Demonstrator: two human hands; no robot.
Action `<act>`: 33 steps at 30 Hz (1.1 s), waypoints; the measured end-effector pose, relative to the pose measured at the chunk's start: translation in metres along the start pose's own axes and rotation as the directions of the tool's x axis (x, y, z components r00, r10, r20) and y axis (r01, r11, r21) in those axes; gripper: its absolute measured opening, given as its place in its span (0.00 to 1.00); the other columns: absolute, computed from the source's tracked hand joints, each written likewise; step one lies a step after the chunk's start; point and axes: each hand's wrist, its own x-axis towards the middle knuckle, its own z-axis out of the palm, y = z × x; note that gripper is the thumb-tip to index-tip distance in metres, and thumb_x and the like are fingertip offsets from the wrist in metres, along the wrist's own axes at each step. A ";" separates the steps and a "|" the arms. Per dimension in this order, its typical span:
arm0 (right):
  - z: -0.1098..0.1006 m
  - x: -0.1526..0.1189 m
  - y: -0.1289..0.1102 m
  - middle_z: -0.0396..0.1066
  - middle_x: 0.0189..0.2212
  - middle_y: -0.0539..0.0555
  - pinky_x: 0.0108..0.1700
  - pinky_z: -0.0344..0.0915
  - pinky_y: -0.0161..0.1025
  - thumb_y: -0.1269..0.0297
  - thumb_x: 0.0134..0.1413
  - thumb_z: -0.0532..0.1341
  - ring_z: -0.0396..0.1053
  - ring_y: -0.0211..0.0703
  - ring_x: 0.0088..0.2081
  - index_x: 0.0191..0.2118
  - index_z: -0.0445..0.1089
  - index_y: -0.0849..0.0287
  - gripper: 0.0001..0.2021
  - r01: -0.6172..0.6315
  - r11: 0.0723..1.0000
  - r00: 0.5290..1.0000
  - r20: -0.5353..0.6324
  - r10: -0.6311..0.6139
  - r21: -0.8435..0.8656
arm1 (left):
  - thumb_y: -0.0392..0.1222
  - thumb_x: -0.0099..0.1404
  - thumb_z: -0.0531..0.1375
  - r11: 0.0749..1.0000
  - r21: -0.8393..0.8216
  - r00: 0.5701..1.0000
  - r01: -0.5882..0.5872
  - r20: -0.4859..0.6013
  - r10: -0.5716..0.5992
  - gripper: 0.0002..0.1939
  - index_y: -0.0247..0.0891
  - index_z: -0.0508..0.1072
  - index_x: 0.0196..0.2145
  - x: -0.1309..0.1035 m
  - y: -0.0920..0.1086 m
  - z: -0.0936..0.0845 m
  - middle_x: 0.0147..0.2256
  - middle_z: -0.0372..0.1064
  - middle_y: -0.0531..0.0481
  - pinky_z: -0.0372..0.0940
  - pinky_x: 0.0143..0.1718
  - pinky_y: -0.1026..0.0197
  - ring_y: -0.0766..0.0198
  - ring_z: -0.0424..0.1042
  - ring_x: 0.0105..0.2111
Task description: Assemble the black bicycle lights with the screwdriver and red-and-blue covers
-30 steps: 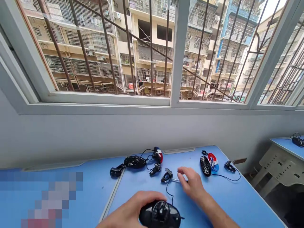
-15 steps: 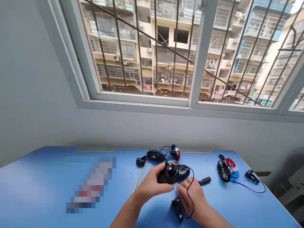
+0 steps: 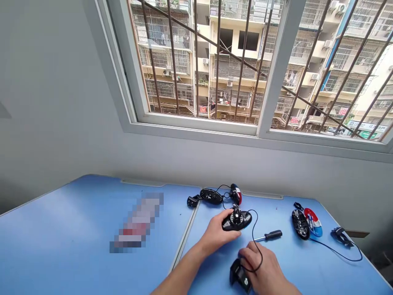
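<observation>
My left hand (image 3: 218, 230) is closed around a glossy black oval device (image 3: 238, 220) with a round knob on its top, held above the blue table. A thin black cable loops from its right end down over my right hand (image 3: 262, 262). At the right hand's fingertips is a black clip-like part (image 3: 240, 275), where the cable leads; the fingers are curled against it. Just beyond the right hand, a screwdriver (image 3: 273, 234) with a black handle lies on the table.
Behind my hands lies a group of black parts (image 3: 211, 196) with a cable. To the right are a black oval shell (image 3: 300, 224), a red, white and blue shell (image 3: 313, 222) and a cabled clip (image 3: 342, 237). A pixelated item (image 3: 139, 221) lies left on the blue table (image 3: 76, 229).
The view has shifted left. My hands have moved apart, with the right one lower at the clip-like part. More of the screwdriver shows, and the knob on the held device faces me.
</observation>
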 end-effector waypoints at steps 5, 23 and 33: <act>-0.009 -0.003 0.015 0.72 0.31 0.56 0.33 0.56 0.37 0.70 0.59 0.50 0.69 0.45 0.31 0.35 0.70 0.57 0.11 -0.051 0.991 0.999 -0.011 0.050 -0.126 | 0.33 0.46 0.64 1.000 0.017 1.000 0.001 0.013 -0.001 0.22 0.35 0.75 0.42 0.001 -0.010 0.004 0.36 0.73 0.50 0.63 0.37 0.62 0.57 0.69 0.36; -0.064 -0.003 0.000 0.73 0.24 0.51 0.26 0.43 0.36 0.70 0.50 0.56 0.65 0.39 0.24 0.28 0.68 0.57 0.04 -0.119 0.982 0.924 0.346 0.163 -0.145 | 0.37 0.47 0.63 0.945 0.327 1.000 0.017 0.001 -0.018 0.22 0.38 0.75 0.44 0.003 -0.010 0.001 0.41 0.74 0.48 0.65 0.43 0.59 0.52 0.72 0.41; -0.081 -0.022 -0.003 0.75 0.30 0.59 0.29 0.51 0.38 0.70 0.58 0.49 0.72 0.49 0.31 0.43 0.68 0.63 0.13 -0.290 0.945 0.910 0.262 0.322 -0.152 | 0.42 0.48 0.63 0.904 0.426 0.999 0.022 0.013 -0.030 0.24 0.39 0.75 0.46 0.005 -0.010 0.000 0.44 0.75 0.46 0.65 0.46 0.58 0.49 0.72 0.46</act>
